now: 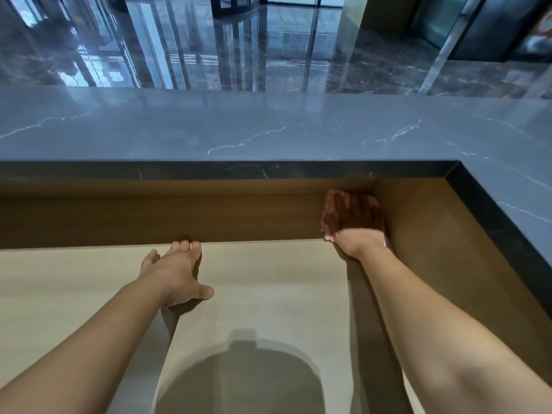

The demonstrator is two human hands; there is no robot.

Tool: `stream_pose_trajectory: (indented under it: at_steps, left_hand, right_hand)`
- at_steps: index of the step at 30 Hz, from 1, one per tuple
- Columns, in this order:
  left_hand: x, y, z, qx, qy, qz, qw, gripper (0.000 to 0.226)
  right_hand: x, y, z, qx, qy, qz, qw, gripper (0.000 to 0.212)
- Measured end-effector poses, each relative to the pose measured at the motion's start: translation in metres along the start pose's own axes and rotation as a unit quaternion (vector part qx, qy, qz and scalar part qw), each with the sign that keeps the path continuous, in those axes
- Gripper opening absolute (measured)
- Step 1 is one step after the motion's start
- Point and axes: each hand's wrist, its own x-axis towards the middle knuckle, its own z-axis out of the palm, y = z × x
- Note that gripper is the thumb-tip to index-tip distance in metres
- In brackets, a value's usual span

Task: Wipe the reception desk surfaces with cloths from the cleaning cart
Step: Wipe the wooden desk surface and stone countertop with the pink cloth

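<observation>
Blurred, shadowed under counter (209,170) overhang: right hand (358,227) fingers, cloth (330,213).

Building lobby, viewed from the staff side of a raised grey veined stone counter (268,127): beige worktop (268,279) just below it, glossy dark marble floor (373,64) and glass doors (236,3) beyond it.

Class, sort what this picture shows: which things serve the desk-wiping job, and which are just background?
Job: red-brown cloth, right hand pressing it, wooden back panel, beige lower desk, grey marble counter, left hand.
Background: polished lobby floor, glass doors.
</observation>
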Motion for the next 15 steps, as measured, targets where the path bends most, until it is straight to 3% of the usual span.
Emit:
stream_pose_trajectory:
  at_steps: [3,8,11,15]
  left_hand:
    - [0.0,-0.004,0.004,-0.015,0.012,0.008,1.0,0.101]
    - [-0.003,-0.011,0.011,-0.053,0.066,0.021,0.996,0.102]
    - [-0.012,-0.017,0.023,-0.09,0.136,0.021,0.986,0.11]
    - [-0.032,-0.034,0.035,-0.102,0.14,0.003,0.985,0.116]
  right_hand:
    - [-0.002,-0.036,-0.002,0.009,-0.024,0.072,0.997,0.074]
    - [-0.008,-0.127,-0.006,0.117,-0.01,0.066,0.991,0.072]
    - [-0.023,-0.192,-0.007,0.098,-0.029,-0.016,0.995,0.069]
    - [-0.049,-0.253,-0.019,0.143,-0.166,-0.155,0.963,0.06]
